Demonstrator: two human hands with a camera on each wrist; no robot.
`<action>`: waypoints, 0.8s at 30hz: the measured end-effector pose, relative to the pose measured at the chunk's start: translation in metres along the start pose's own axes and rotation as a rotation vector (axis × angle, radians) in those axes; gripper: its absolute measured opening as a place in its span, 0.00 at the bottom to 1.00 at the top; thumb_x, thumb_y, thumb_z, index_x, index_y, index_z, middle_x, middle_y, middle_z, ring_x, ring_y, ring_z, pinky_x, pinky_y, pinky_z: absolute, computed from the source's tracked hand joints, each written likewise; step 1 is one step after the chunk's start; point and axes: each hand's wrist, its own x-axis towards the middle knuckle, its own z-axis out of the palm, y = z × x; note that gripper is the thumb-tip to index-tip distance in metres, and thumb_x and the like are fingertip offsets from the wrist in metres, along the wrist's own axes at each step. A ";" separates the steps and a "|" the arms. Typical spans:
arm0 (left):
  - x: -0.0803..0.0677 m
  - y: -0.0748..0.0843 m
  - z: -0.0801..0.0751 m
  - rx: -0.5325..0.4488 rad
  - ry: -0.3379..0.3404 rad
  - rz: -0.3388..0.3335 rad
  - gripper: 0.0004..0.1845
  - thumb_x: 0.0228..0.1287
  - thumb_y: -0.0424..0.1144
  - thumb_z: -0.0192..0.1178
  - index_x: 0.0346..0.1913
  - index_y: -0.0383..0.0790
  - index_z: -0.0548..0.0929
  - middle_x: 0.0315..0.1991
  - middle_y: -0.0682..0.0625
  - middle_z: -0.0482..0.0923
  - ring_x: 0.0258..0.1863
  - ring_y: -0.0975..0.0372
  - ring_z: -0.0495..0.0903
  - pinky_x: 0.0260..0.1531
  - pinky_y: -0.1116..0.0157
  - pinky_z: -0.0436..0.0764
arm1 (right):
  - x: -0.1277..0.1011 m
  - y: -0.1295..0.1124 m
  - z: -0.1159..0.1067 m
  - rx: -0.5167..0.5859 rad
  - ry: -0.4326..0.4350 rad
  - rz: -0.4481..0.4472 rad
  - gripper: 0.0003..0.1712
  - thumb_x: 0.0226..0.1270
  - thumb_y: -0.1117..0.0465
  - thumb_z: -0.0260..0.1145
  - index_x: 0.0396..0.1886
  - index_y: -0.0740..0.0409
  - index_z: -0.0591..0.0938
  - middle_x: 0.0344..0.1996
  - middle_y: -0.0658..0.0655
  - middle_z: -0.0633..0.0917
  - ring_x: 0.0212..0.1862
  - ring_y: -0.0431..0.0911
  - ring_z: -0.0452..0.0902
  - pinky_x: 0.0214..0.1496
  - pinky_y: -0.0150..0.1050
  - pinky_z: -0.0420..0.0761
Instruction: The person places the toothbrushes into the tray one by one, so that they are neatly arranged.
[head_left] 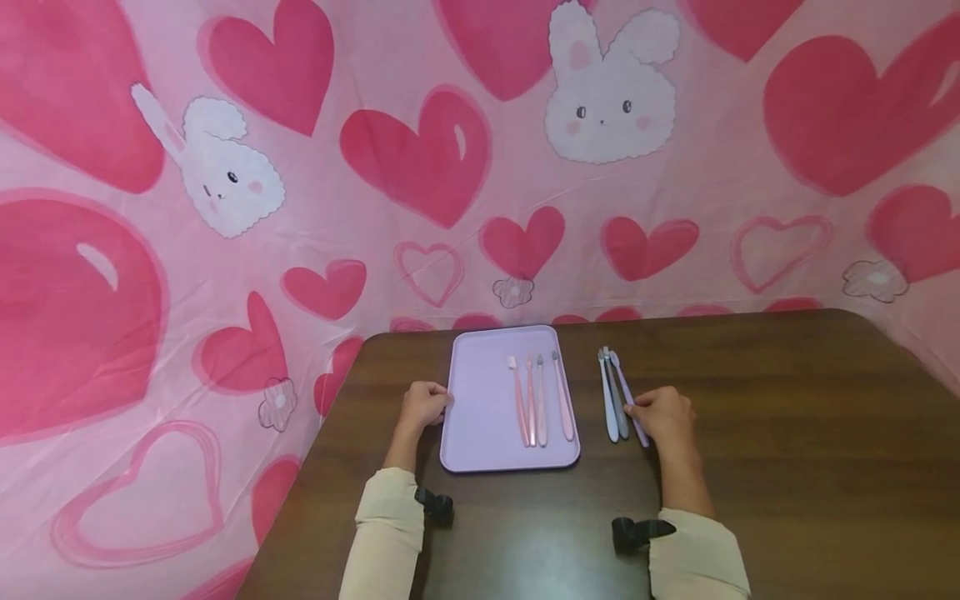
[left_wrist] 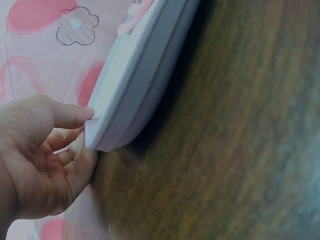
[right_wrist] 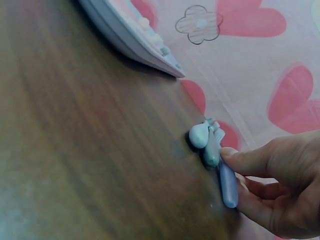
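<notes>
My left hand [head_left: 425, 405] pinches the left rim of a lavender tray [head_left: 480, 417], thumb on top and fingers beneath, as the left wrist view shows. Several pink toothbrushes lie lengthwise in the tray's right half, among them a pink toothbrush [head_left: 565, 400] by the right wall. Right of the tray, on the table, a light blue toothbrush [head_left: 608, 400] and a grey-green toothbrush [head_left: 618, 408] lie side by side. Against them is a purple toothbrush [head_left: 640, 431], its handle between the thumb and fingers of my right hand [head_left: 666, 414]. Bristle heads point to the far side.
The dark wooden table [head_left: 810, 433] extends to the right and toward me. Behind its far edge hangs a pink cloth [head_left: 465, 183] with hearts and rabbits. A black wrist camera [head_left: 437, 506] sits on the left sleeve, another black camera [head_left: 637, 534] on the right.
</notes>
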 end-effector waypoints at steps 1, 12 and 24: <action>0.000 0.000 0.000 -0.002 -0.001 0.000 0.11 0.63 0.34 0.64 0.43 0.28 0.87 0.42 0.36 0.85 0.29 0.60 0.81 0.31 0.64 0.89 | 0.001 0.000 0.000 -0.003 -0.005 0.002 0.18 0.65 0.56 0.70 0.48 0.64 0.88 0.52 0.72 0.86 0.56 0.71 0.76 0.55 0.60 0.74; 0.000 -0.002 0.001 -0.025 -0.013 -0.014 0.11 0.63 0.33 0.64 0.43 0.27 0.86 0.44 0.35 0.84 0.31 0.59 0.81 0.35 0.60 0.91 | 0.003 0.001 -0.004 0.068 -0.077 0.063 0.19 0.63 0.55 0.70 0.47 0.64 0.89 0.52 0.74 0.84 0.52 0.65 0.74 0.50 0.54 0.75; 0.005 -0.002 0.000 -0.015 -0.016 -0.013 0.11 0.64 0.34 0.64 0.43 0.27 0.86 0.44 0.35 0.84 0.34 0.57 0.82 0.36 0.59 0.91 | 0.004 0.002 -0.006 0.140 -0.090 0.116 0.18 0.61 0.55 0.72 0.44 0.63 0.90 0.34 0.61 0.91 0.44 0.54 0.80 0.41 0.41 0.74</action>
